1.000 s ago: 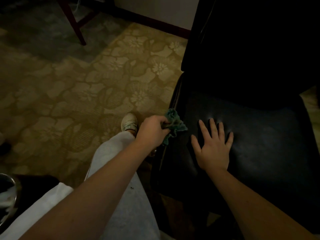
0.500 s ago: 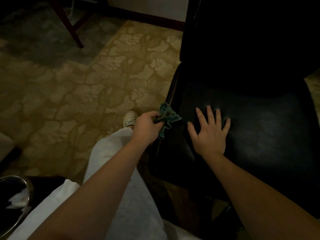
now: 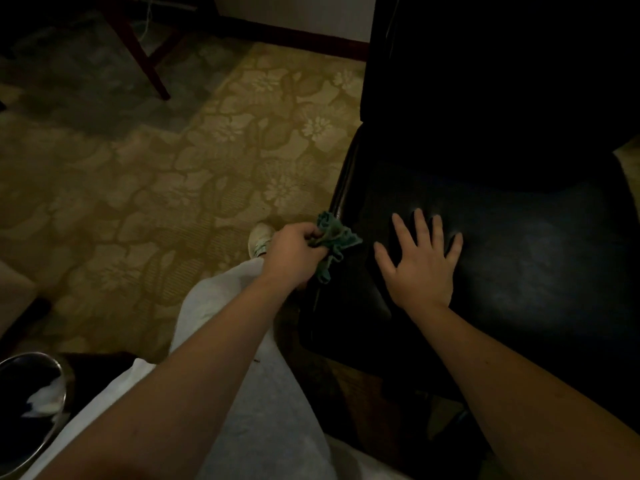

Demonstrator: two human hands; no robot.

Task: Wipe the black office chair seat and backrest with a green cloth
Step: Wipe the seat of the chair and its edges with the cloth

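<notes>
Cloth [image 3: 333,243]: green, bunched, at the seat's [image 3: 540,265] left edge, tail hanging downward. Left hand [image 3: 294,255]: fingers curled round cloth. Right hand [image 3: 420,263]: flat, fingers spread, on seat. Backrest [image 3: 502,84]: upright behind.

Bare seat [image 3: 536,265] right of and beyond the right hand [image 3: 420,263]; backrest [image 3: 502,98] walls off further ahead. To its left, left hand [image 3: 294,252] gripping cloth [image 3: 334,242] blocks seat edge.

Black chair seat [image 3: 519,258]: smooth leather-look upholstery w/ dull sheen. Green cloth [image 3: 334,244]: crumpled, soft fabric. Carpet [image 3: 156,174]: matt, floral-patterned pile. Bin [image 3: 31,393]: shiny metal rim.
</notes>
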